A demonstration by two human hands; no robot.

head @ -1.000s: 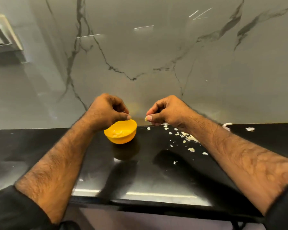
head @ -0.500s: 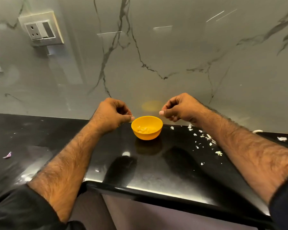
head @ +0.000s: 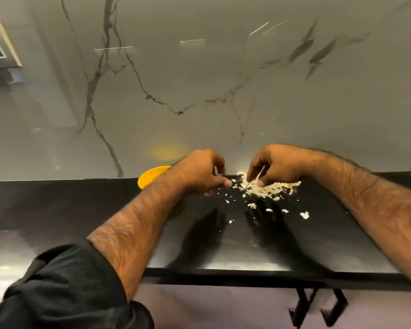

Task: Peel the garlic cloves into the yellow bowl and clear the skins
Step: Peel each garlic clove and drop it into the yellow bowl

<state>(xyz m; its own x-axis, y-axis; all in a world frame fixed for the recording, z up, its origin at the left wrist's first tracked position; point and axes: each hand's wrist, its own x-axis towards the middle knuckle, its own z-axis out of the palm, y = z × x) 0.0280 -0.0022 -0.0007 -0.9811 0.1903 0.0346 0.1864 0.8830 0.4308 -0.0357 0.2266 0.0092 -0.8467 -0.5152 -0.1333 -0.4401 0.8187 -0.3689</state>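
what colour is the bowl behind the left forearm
Yellow; the bowl shows best in the head view, partly hidden by the left forearm.

Person is wearing a black long-sleeved top w/ both sleeves pushed up, so forearms are showing bare & hairy down to the wrists. Left sleeve (head: 64, 288) is bunching in thick soft folds just below the elbow, fabric looking finely ribbed or knit. Right sleeve is barely showing, approx. a dark sliver at the right edge of view. Left hand (head: 199, 173) & right hand (head: 277, 166) are wearing no rings, watch or gloves.
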